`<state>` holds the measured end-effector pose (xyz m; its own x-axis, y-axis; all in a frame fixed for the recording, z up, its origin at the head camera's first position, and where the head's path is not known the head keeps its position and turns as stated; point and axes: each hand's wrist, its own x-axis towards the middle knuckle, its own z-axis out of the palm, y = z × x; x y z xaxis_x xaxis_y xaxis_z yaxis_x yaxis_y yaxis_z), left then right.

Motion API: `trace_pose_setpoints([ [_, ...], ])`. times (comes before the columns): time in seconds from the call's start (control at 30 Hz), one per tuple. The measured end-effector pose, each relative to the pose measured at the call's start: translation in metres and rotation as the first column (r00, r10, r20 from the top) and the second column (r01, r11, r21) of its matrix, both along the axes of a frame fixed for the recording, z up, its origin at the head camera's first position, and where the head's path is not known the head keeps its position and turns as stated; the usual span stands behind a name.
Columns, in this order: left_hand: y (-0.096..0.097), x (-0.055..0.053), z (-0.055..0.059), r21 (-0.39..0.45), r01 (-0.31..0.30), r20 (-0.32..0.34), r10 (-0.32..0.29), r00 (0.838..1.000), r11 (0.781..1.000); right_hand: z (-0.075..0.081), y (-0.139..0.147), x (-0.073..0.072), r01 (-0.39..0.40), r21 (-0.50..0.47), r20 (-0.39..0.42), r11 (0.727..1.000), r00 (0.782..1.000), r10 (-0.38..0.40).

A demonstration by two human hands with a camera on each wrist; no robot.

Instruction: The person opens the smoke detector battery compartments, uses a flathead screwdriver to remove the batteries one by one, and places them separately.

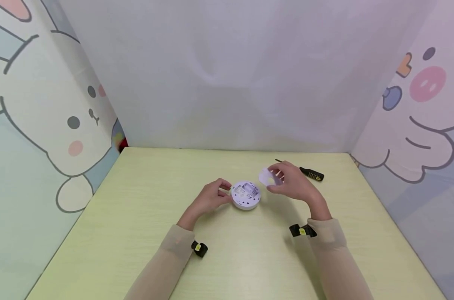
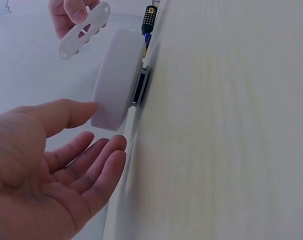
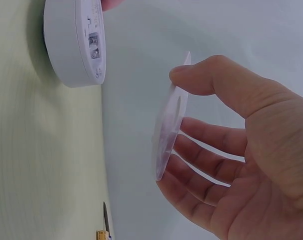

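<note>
A round white smoke detector [image 1: 245,196] lies on the table with its open back, printed labels and a battery recess facing up. My left hand [image 1: 213,196] is at its left side. In the left wrist view the thumb touches the detector's edge [image 2: 114,82], and the other fingers, loosely bent, lie just below it. To the right, my right hand [image 1: 292,181] pinches a thin white mounting plate [image 1: 268,177] by its edges, between thumb and fingers. The plate [image 3: 170,132] is held up off the table, tilted, and a hole shows in its middle.
Behind the right hand lies a screwdriver with a black, yellow-marked handle [image 1: 312,174], its shaft partly hidden by that hand. The pale wooden table [image 1: 155,179] meets a light curtain [image 1: 227,104] at the back. Cartoon-printed sheets [image 1: 73,146] hang at both sides.
</note>
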<state>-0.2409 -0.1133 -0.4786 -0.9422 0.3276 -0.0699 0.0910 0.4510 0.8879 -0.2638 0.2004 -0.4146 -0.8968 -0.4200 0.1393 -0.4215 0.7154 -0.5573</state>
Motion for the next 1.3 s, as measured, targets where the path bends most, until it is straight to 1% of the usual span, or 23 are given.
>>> trace_pose_setpoints([
  [0.17,-0.0001,0.0002,-0.0009,-0.015,-0.001,-0.011,0.001,1.0,1.0,0.001,0.0001,-0.0007,0.003,-0.002,0.001,1.0,1.0,-0.003],
  [0.47,0.0,-0.0004,-0.0006,-0.04,0.021,-0.038,-0.023,0.999,0.999,0.0022,0.0002,0.0003,0.01,0.001,0.011,1.0,1.0,-0.01],
  [0.6,0.0009,-0.0006,-0.0006,-0.031,0.043,-0.033,-0.044,0.998,0.999,0.0019,0.0008,0.0003,0.011,0.002,0.013,1.0,1.0,-0.011],
  [0.77,0.0013,-0.0014,-0.0026,0.011,0.087,-0.028,-0.087,0.996,0.996,0.0018,0.0009,0.0006,0.017,-0.001,0.018,1.0,1.0,-0.017],
  [0.87,0.0012,-0.0016,-0.003,0.017,0.104,-0.024,-0.104,0.994,0.994,0.0016,0.0004,0.0005,0.016,0.0,0.014,1.0,1.0,-0.016],
  [1.13,0.0022,0.0008,-0.0007,-0.007,0.109,-0.007,-0.109,0.994,0.994,0.0018,-0.0005,0.0008,0.008,-0.008,0.01,1.0,1.0,-0.008],
  [1.3,0.0044,0.0014,-0.0026,0.01,0.107,0.004,-0.107,0.994,0.994,0.001,-0.0004,0.0008,0.005,-0.011,0.01,1.0,1.0,-0.005],
])
